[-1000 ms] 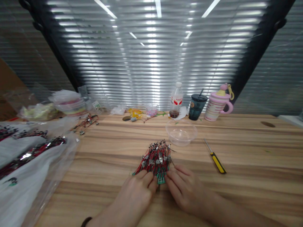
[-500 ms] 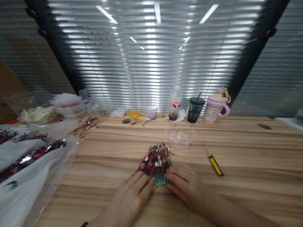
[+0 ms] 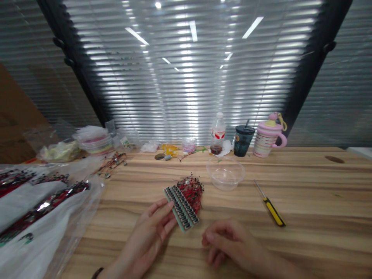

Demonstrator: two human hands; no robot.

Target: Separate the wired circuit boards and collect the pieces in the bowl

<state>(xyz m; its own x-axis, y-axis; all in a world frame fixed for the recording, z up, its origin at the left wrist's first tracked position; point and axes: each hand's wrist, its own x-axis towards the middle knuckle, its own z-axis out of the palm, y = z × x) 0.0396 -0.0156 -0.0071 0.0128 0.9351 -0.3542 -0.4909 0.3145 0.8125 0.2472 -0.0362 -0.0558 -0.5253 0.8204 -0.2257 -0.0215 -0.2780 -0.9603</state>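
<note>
A green circuit board panel point(image 3: 180, 209), carrying two rows of small black components, is tilted up over the table. Red and black wires point(image 3: 192, 192) with small dark tips fan out from its far side. My left hand point(image 3: 151, 232) grips the panel by its left edge, thumb on top and fingers beneath. To the right of the panel and apart from it is my right hand point(image 3: 226, 240), its fingers curled in and slightly blurred. Nothing shows between those fingers. Behind the wires stands a clear plastic bowl point(image 3: 226, 174).
A yellow and black screwdriver point(image 3: 273, 211) lies at the right. Bagged wired parts point(image 3: 43, 201) cover the left side, with loose wired pieces point(image 3: 114, 162) behind. Along the back are stacked tubs point(image 3: 94, 141), a bottle point(image 3: 217, 135), a dark cup point(image 3: 243, 141) and a pink mug point(image 3: 266, 139).
The panel has turned over and been lifted in my left hand, its component rows now showing. My right hand has let go of it and drawn back toward me, with its fingers curled.
</note>
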